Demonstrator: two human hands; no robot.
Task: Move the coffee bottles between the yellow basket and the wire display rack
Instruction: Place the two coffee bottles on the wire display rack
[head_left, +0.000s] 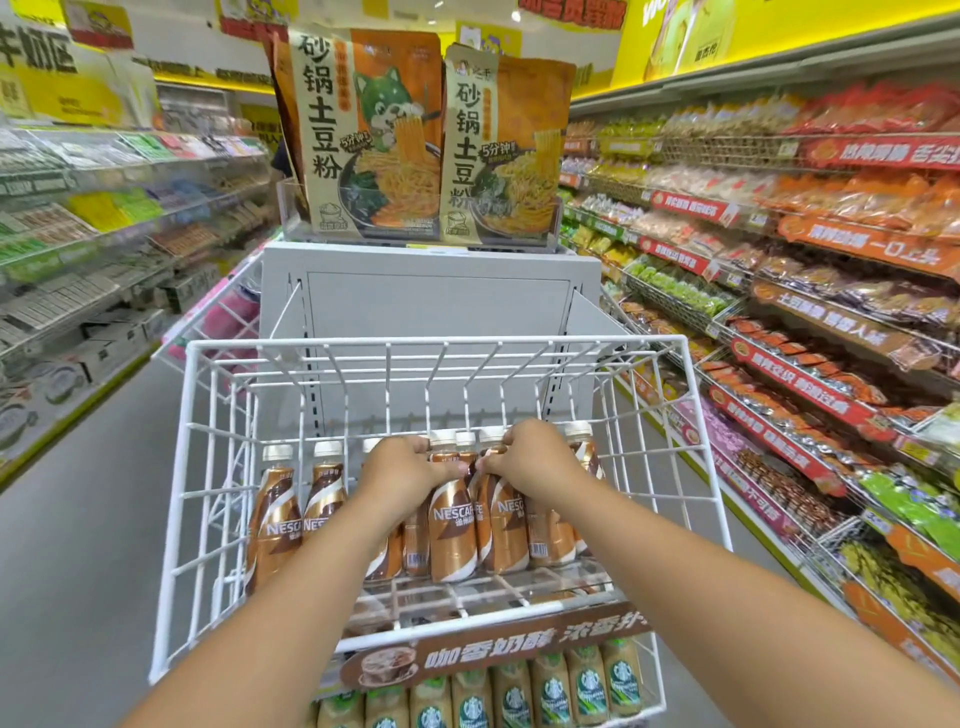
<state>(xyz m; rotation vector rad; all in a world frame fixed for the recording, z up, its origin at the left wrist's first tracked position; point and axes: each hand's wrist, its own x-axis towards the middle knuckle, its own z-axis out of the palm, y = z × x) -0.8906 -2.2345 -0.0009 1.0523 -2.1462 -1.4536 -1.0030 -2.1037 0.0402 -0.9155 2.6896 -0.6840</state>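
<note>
A white wire display rack stands in front of me with several brown Nescafe coffee bottles upright in its upper tier. My left hand is closed around the neck of one bottle in the middle of the tier. My right hand grips the bottle right beside it. Both bottles stand on the tier floor, touching each other. No yellow basket is in view.
A lower tier holds several pale Starbucks bottles behind a brown sign strip. Two noodle packets stand on top of the grey end panel. Stocked shelves line the aisle on the left and right.
</note>
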